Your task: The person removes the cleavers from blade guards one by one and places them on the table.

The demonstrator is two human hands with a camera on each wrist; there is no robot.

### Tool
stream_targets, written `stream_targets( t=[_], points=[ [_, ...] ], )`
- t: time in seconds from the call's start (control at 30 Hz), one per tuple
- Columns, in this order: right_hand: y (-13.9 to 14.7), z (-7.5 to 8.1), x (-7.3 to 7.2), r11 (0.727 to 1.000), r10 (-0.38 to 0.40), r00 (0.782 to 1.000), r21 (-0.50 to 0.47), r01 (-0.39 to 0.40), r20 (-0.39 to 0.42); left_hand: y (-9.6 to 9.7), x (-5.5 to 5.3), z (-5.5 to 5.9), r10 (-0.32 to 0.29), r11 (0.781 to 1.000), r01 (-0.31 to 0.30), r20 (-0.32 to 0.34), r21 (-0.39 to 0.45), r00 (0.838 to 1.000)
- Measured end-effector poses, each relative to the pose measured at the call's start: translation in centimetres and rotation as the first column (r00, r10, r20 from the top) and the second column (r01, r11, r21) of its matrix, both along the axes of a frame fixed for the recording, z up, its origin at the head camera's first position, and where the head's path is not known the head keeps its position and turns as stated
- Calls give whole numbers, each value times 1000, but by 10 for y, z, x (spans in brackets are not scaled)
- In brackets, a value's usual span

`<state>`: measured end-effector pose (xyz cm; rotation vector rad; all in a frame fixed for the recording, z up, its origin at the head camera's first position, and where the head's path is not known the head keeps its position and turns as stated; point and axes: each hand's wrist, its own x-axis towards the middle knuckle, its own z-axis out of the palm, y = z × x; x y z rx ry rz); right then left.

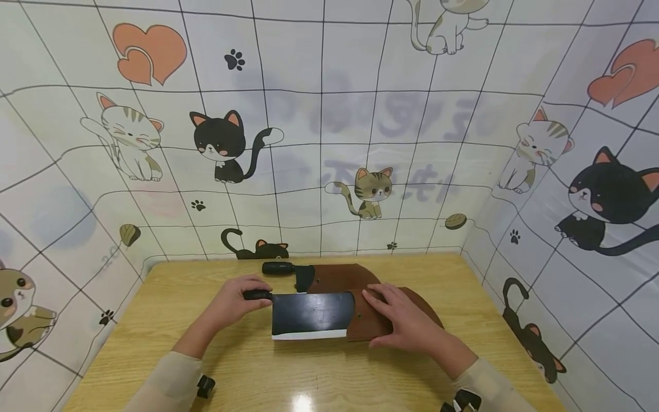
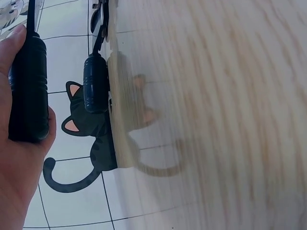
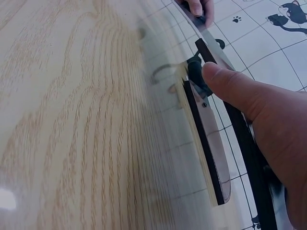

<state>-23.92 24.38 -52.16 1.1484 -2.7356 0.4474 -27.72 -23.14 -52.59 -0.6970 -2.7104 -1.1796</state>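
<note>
My left hand [image 1: 238,298] grips the black handle [image 2: 29,91] of a broad cleaver [image 1: 312,313] with a dark blade and a bright cutting edge. The far part of its blade sits inside a brown sheath [image 1: 368,320], which my right hand [image 1: 404,317] holds with the thumb on the near side and fingers spread over the top. In the right wrist view the sheath's black edge [image 3: 242,148] runs under the right thumb. Behind lies a second knife with a black handle [image 1: 278,268], its blade mostly covered by another brown sheath [image 1: 342,276].
The wooden table [image 1: 247,372] reflects light near its front. A white tiled-pattern cloth [image 1: 298,126] with cartoon cats rises around the back and both sides of the table. Dark devices are strapped at both sleeves.
</note>
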Motion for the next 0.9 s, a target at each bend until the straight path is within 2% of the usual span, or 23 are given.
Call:
stream_targets(
  t=[0.3, 0.9],
  points=[
    [3, 0, 1, 1000, 9, 1000, -10, -9, 9, -5, -1, 0, -9, 1000, 9, 23, 0, 1000],
    [8, 1, 2, 1000, -10, 1000, -9, 10, 18, -12, -3, -2, -28, 1000, 28, 22, -9, 999]
  ],
)
